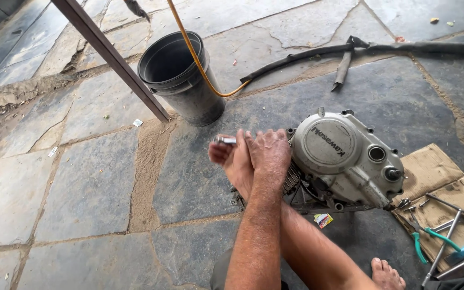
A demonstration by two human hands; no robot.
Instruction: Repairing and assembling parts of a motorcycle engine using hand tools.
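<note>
A grey motorcycle engine [345, 158] with a round side cover lies on the stone floor. My two forearms cross in front of its left end. My left hand [268, 153] lies on top, knuckles up, with its fingers curled against the engine's finned end. My right hand [229, 158] reaches under it to the left and is slightly blurred. A short shiny metal tool [225, 140] sticks out leftwards from between the hands and seems to be gripped by the right one. What the left fingers hold is hidden.
A black bucket [181, 75] stands behind the hands, with an orange hose [197, 59] across it and a brown metal bar [114, 56] leaning beside it. Flattened cardboard [436, 177] at right carries green-handled pliers [422, 236], rods and bolts. My bare foot [386, 273] is at the bottom right.
</note>
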